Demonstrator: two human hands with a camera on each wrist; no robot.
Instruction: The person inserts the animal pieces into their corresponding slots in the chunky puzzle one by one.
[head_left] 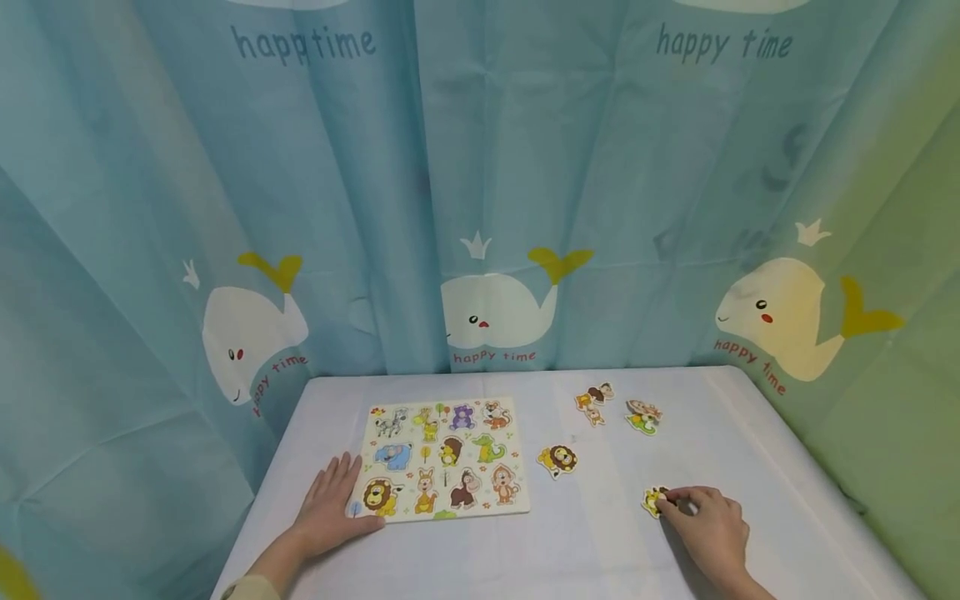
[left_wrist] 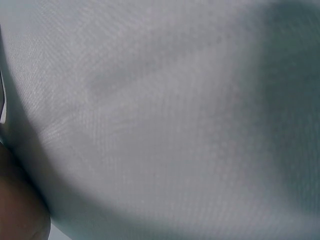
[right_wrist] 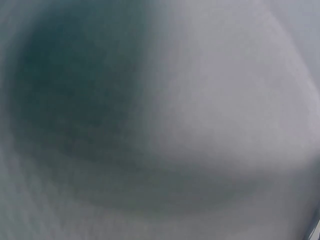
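Note:
In the head view my left hand [head_left: 330, 507] rests with fairly straight fingers along the left edge of a white animal puzzle board [head_left: 411, 481]. Its thumb lies by the board's lower left corner. My right hand [head_left: 708, 527] pinches a small yellow-and-brown animal puzzle piece [head_left: 652, 502] at the table's right, thumb and index finger covering part of it. A lion puzzle piece [head_left: 557, 459] lies just right of the board. Pale fabric fills most of both wrist views, so neither shows the hands' work.
Farther back lie a cluster of brown animal pieces [head_left: 592, 402] and an overlapping group with a green piece [head_left: 642, 417]. All rest on a white-covered table [head_left: 570, 550]. Blue whale-print curtains [head_left: 510, 167] hang behind it and along the sides.

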